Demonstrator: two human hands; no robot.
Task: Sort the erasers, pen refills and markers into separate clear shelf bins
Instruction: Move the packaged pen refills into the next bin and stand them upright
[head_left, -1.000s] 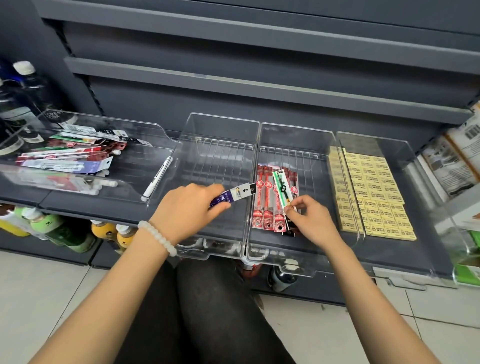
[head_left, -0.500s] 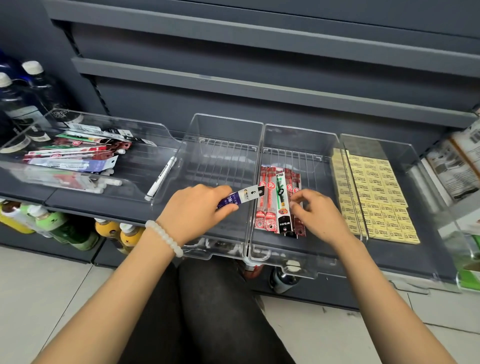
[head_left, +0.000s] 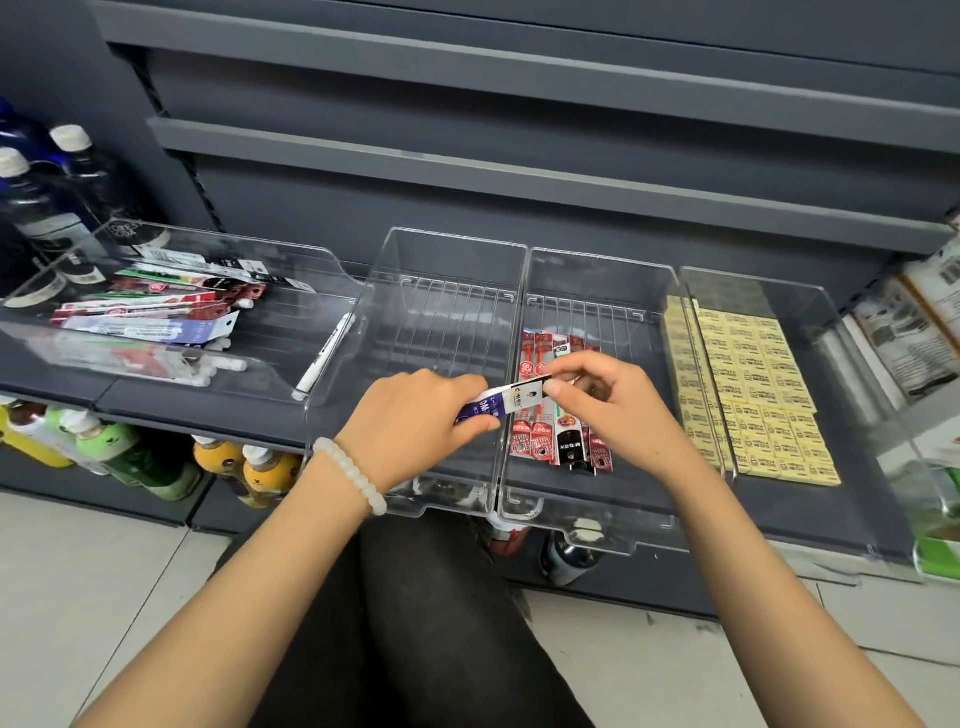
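Head view: left hand (head_left: 415, 421) grips the purple end of a purple-and-white refill pack (head_left: 501, 401), fingers curled round it. Right hand (head_left: 613, 410) pinches the white hang-tab end with thumb and fingertips. The pack sits in the air between both hands, over the wall between the empty middle bin (head_left: 441, 270) and the refill bin (head_left: 597, 280), just above the red refill packs (head_left: 540, 436) lying flat in that bin.

Judgement: the pack looks light, a thin card-and-film sleeve, a bit bendy along its length and slick on the film. Best hold is a pinch across the flat faces near an end; the tab end gives a dry card grip. Low break risk, though it could slip or flex if held by one corner only.

Yellow erasers (head_left: 753, 384) fill the right bin. Mixed packs (head_left: 150, 312) and a white marker (head_left: 324, 358) lie in the left bin (head_left: 291, 249), still unsorted.
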